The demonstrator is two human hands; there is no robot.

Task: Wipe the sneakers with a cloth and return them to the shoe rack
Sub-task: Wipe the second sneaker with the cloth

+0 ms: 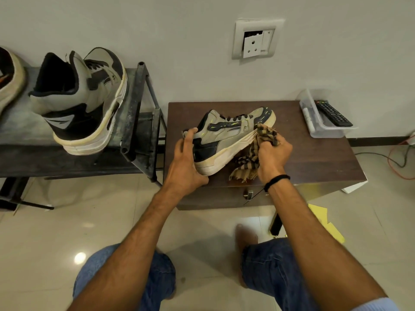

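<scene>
Grips the tan sneaker by the heel with the left hand on the wooden cabinet, toe aimed away and rightward, and presses the checked cloth bunched in the right hand against its forefoot midsole

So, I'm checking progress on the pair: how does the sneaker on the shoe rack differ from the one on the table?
The rack sneaker stands heel toward the camera; the table sneaker is tilted, side showing. The left hand grips the table sneaker's heel and the right hand holds a cloth against its sole; nothing touches the rack sneaker. Both share beige-and-dark uppers.
</scene>
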